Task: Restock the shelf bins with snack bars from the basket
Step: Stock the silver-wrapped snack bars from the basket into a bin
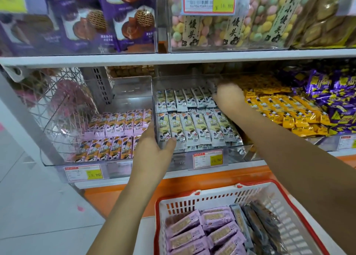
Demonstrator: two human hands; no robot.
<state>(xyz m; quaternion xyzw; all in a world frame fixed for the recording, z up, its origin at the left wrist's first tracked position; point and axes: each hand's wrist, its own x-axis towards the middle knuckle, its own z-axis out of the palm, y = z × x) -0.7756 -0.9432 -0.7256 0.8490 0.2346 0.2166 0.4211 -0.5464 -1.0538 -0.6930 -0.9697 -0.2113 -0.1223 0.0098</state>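
Note:
A red-rimmed white basket [194,200] sits at the bottom, holding pink snack bars [204,233] and darker bars [258,222]. On the shelf, a clear middle bin [237,154] holds two rows of pale grey-white snack bars [194,128]. My left hand [154,150] rests on that bin's front left corner, thumb over the rim. My right hand [228,95] reaches deep into the bin's back right, fingers down among the back row of bars; what the fingers hold is hidden. The clear left bin [54,158] holds pink-orange bars [115,131].
Yellow bars [279,110] and purple packets [331,93] fill the bins to the right. The upper shelf [173,59] carries purple cookie packs and bags of coloured puffs. Price tags [209,159] hang on the bin fronts. White floor lies at left.

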